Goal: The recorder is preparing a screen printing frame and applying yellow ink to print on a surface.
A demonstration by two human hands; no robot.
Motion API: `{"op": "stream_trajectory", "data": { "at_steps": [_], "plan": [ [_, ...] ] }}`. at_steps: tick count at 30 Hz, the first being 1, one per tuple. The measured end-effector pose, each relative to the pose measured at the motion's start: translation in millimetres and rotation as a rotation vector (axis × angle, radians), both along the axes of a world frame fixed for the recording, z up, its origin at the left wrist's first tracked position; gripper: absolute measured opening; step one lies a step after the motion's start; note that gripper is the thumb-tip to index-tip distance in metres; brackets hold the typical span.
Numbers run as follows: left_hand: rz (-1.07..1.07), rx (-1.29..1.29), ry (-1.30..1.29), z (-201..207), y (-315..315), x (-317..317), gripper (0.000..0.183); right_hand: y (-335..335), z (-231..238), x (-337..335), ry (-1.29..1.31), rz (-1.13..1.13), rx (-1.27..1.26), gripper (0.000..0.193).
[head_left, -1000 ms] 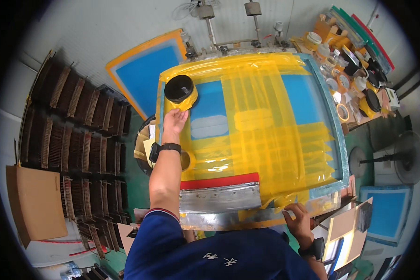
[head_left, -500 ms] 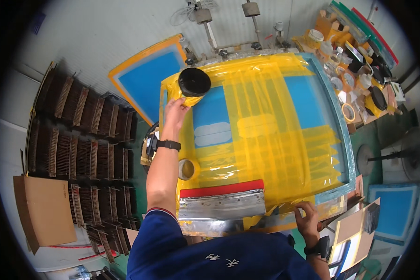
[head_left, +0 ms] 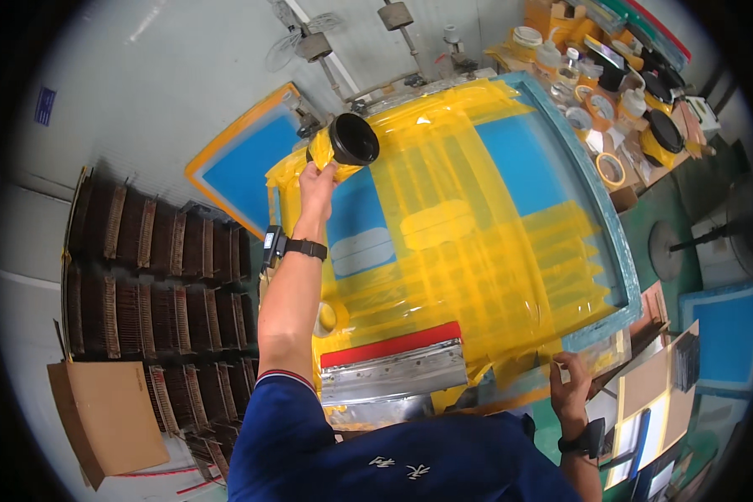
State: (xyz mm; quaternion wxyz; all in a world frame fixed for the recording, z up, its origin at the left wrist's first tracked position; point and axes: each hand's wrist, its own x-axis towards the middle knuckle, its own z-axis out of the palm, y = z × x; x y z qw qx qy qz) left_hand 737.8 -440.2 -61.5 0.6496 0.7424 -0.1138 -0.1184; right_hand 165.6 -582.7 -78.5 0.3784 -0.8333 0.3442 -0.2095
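My left hand (head_left: 318, 188) grips a black round tub (head_left: 356, 140) wrapped in yellow tape, above the far left corner of a screen printing frame (head_left: 626, 276). The tub is tilted, its dark mouth facing right and toward me. Yellow tape covers much of the screen, and blue mesh (head_left: 523, 163) shows between the strips. Along the screen's near edge lies a squeegee (head_left: 393, 368) with a red strip and a metal holder. My right hand (head_left: 571, 386) hovers by the near right corner, fingers loosely curled and apart, nothing visible in them.
Beside my left forearm is a small round container (head_left: 325, 318). A blue screen with an orange frame (head_left: 247, 167) leans at the back left. Dark racks (head_left: 155, 259) stand left. Bottles, tape rolls (head_left: 610, 169) and tubs crowd a bench at the far right, near a fan (head_left: 665, 249).
The tub has tipped further toward the right in my left hand. My right hand has shifted right, away from the screen's near edge. The whole view has turned slightly.
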Motion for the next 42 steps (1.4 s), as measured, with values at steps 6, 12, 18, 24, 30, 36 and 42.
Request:
{"op": "stream_trajectory", "data": {
  "at_steps": [6, 12, 18, 24, 30, 36, 42],
  "plan": [
    [-0.005, 0.01, 0.003, -8, -19, 3, 0.018, -3, 4, -1, -0.031, -0.032, -0.025, 0.016],
    [0.017, 0.025, 0.004, -9, -28, -4, 0.018, -3, 4, -2, -0.046, -0.033, -0.038, 0.017],
    [0.026, 0.0, 0.008, -8, -26, -9, 0.018, -2, 7, 2, -0.056, -0.016, -0.042, 0.017],
    [0.049, 0.029, -0.02, -11, -20, -5, 0.017, -1, 6, 4, -0.047, -0.018, -0.041, 0.016],
    [0.087, 0.039, -0.032, -13, -5, 0, 0.019, -1, 7, 7, -0.041, 0.012, -0.046, 0.017],
    [0.143, 0.036, -0.037, -9, 22, 1, 0.019, -1, 12, 14, -0.005, 0.067, -0.032, 0.017],
    [0.224, 0.177, -0.066, -1, 80, 8, 0.016, -1, 14, 23, 0.02, 0.094, -0.024, 0.018]
  ]
}}
